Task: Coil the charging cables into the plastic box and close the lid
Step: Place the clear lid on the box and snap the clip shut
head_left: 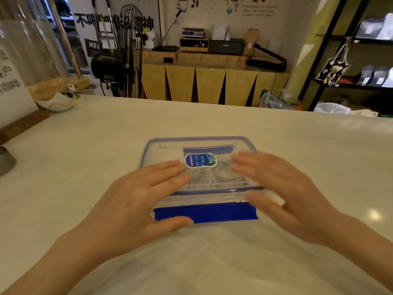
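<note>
A clear plastic box with a blue-rimmed lid sits on the white counter, lid lying on top. A blue oval sticker marks the lid. White coiled cables show through it inside the box. A blue latch flap runs along the near side. My left hand lies flat on the lid's left part, fingers spread, thumb at the blue flap. My right hand is spread over the lid's right part and looks blurred; whether it touches the lid I cannot tell.
The white counter stretches wide around the box. At the far left stand a bowl with a panda figure, a clear sign holder and a grey object at the edge. Wooden cabinets and shelves lie beyond the counter.
</note>
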Tool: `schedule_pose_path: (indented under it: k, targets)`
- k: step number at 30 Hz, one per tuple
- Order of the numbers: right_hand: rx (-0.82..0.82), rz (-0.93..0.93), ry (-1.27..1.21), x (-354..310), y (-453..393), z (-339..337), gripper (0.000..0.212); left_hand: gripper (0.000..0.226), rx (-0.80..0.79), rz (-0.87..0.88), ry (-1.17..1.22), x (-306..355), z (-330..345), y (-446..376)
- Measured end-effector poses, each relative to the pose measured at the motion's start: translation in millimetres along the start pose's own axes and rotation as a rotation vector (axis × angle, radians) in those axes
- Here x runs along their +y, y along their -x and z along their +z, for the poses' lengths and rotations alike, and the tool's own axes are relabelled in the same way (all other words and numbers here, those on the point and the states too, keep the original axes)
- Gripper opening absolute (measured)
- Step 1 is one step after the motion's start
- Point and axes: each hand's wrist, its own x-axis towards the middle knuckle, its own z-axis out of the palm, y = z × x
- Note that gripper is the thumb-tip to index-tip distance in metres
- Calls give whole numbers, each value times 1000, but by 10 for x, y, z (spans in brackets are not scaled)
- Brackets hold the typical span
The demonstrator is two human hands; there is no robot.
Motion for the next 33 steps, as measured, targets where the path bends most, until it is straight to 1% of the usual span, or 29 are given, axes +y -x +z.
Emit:
schedule_pose_path:
  k: [3,5,7,9,11,13,15,16,18,20,30,33]
  targets:
    - [-45,-113,89,-26,106,162,52,70,15,33,-19,-32,68,40]
    - [-22,-148,140,-11,113,194,62,72,37,58,-37,-54,112,49]
    - [30,-174,178,14,118,229,67,76,57,84,-63,-85,143,60]
    - [105,-198,203,29,112,282,64,78,66,110,-110,-103,175,69]
    - [144,-213,206,35,101,313,58,75,78,115,-119,-101,189,65]
    - [112,-212,193,40,110,288,58,71,92,97,-49,-89,172,58]
    - [45,-191,157,42,118,239,59,69,89,80,55,-86,127,54]
    - [36,-178,121,40,109,221,56,67,85,76,98,-89,102,48]
    - [78,-165,47,37,87,215,44,60,91,74,140,-104,70,27]
    - [131,-162,13,36,67,238,37,55,99,68,164,-125,66,1]
    - [186,-157,5,30,77,288,33,49,133,86,237,-154,86,-24]
    - [161,-129,-41,33,62,261,31,50,104,92,227,-179,62,-39]
